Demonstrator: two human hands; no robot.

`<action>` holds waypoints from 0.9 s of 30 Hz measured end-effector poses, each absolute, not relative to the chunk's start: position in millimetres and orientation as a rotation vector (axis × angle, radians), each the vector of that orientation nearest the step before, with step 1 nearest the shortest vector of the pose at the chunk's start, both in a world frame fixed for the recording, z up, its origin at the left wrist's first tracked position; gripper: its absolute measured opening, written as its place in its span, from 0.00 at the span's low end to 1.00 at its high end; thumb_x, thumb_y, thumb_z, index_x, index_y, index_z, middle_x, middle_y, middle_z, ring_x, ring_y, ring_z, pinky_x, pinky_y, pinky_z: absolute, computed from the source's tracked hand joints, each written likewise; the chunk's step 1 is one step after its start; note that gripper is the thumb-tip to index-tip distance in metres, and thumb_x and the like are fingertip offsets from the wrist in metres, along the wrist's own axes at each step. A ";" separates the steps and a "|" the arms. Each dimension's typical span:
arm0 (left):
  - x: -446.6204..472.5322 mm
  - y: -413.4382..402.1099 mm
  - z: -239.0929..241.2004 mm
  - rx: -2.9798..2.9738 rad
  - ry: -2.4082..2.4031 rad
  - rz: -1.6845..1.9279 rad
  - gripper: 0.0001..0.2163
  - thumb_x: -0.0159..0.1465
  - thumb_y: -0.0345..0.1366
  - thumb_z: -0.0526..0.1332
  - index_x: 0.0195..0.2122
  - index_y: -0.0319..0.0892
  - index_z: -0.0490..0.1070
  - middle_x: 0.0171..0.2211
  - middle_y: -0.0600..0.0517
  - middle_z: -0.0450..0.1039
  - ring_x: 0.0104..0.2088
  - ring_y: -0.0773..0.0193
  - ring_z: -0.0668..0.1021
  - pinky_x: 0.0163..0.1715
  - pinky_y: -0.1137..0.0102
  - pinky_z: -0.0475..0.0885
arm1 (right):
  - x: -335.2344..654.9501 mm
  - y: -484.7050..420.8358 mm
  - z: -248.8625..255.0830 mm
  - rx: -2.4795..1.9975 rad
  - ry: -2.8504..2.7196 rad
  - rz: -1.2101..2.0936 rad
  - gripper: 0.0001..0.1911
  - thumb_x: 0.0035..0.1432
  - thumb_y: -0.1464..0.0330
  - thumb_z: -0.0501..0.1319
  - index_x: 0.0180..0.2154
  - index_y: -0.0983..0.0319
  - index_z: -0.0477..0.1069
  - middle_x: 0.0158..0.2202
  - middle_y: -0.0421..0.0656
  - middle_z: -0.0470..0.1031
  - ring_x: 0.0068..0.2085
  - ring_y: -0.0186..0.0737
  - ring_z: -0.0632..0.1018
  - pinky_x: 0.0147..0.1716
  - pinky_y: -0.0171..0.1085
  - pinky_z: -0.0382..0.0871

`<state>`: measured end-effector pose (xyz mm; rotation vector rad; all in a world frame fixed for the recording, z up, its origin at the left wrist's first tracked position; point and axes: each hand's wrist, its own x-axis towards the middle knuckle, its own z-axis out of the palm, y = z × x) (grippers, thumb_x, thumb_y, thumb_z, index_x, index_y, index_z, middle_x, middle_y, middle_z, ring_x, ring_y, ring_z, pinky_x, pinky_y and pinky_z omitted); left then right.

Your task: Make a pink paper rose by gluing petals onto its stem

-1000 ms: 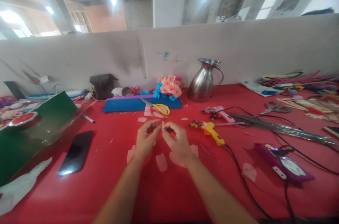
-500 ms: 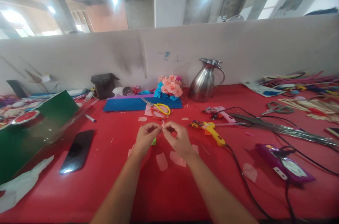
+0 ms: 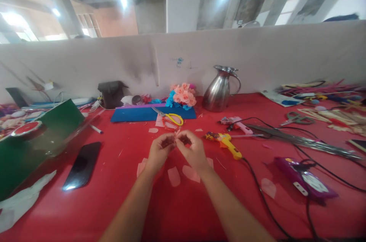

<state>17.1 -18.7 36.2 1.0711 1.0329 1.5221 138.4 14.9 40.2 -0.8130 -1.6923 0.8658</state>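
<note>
My left hand (image 3: pixel 160 151) and my right hand (image 3: pixel 192 151) meet above the middle of the red table. Between their pinched fingertips is a small pink paper piece (image 3: pixel 177 133), mostly covered by the fingers. Loose pink paper petals (image 3: pixel 174 177) lie on the table under and beside my wrists. Just beyond my fingers, scissors (image 3: pixel 175 119) with yellow and red handles rest partly on a blue board (image 3: pixel 131 114). A bunch of peach paper flowers (image 3: pixel 184 94) with blue ones stands behind them.
A yellow glue gun (image 3: pixel 228 145) and a pink glue gun (image 3: pixel 241 125) lie at right, near a purple power strip (image 3: pixel 305 179) with black cords. A steel jug (image 3: pixel 217 90) stands at the back. At left are a phone (image 3: pixel 82 165) and a green board (image 3: pixel 64 127).
The left hand has turned slightly, its fingers curling closer around the pink piece. A bit of green seen below the hands before is now hidden. The view has shifted slightly.
</note>
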 end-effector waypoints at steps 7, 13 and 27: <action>18.7 -17.7 31.2 1.151 1.207 1.669 0.09 0.49 0.26 0.60 0.33 0.40 0.72 0.26 0.54 0.70 0.30 0.68 0.73 0.36 0.70 0.71 | 137.1 13.8 43.4 -0.818 -1.617 0.985 0.07 0.51 0.65 0.60 0.33 0.61 0.68 0.30 0.41 0.73 0.31 0.36 0.74 0.31 0.34 0.68; 17.7 -19.7 29.5 1.316 1.488 1.750 0.10 0.51 0.26 0.59 0.35 0.42 0.71 0.26 0.54 0.72 0.30 0.67 0.75 0.35 0.72 0.70 | 137.2 14.6 42.1 -0.795 -1.663 0.966 0.05 0.52 0.65 0.60 0.30 0.60 0.71 0.31 0.41 0.74 0.32 0.37 0.74 0.33 0.35 0.68; 16.7 -17.7 27.0 1.307 1.329 1.604 0.08 0.52 0.29 0.60 0.30 0.42 0.78 0.28 0.51 0.77 0.32 0.63 0.76 0.37 0.69 0.70 | 141.0 15.2 44.9 -0.755 -1.650 0.907 0.04 0.52 0.67 0.60 0.28 0.60 0.71 0.29 0.41 0.73 0.31 0.35 0.73 0.31 0.34 0.68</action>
